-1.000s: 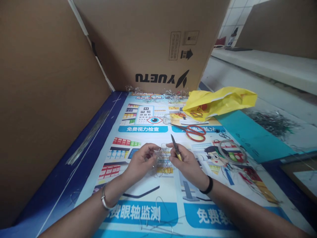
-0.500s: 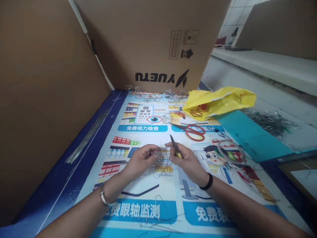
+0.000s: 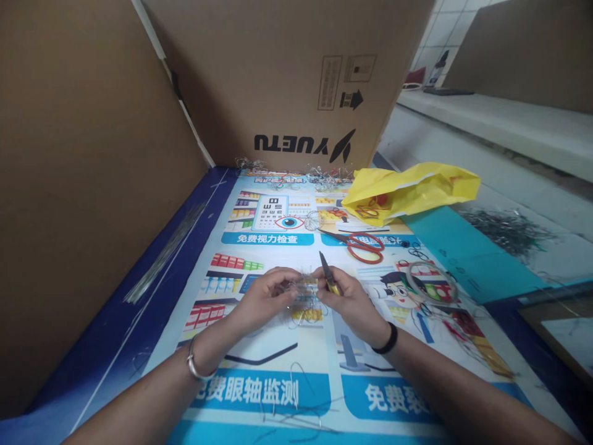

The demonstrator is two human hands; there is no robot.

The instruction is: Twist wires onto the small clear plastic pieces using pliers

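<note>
My left hand (image 3: pixel 262 300) and my right hand (image 3: pixel 349 306) meet over a printed poster (image 3: pixel 278 377) that covers the table. Between their fingertips is a small tangle of thin silver wire (image 3: pixel 303 296), pinched from both sides. My right hand also grips small yellow-handled pliers (image 3: pixel 328 276), with the dark tip pointing up and away. A metal bangle is on my left wrist and a black band on my right.
Red-handled scissors (image 3: pixel 364 244) lie beyond my hands. A yellow plastic bag (image 3: pixel 412 188) sits at the back right, a wire coil (image 3: pixel 430 281) to the right. Loose wire pieces (image 3: pixel 291 420) lie near me. Cardboard boxes (image 3: pixel 287 80) wall the left and back.
My hands have drawn slightly closer together around the wire tangle, and the pliers have tilted a little. Nothing else has moved.
</note>
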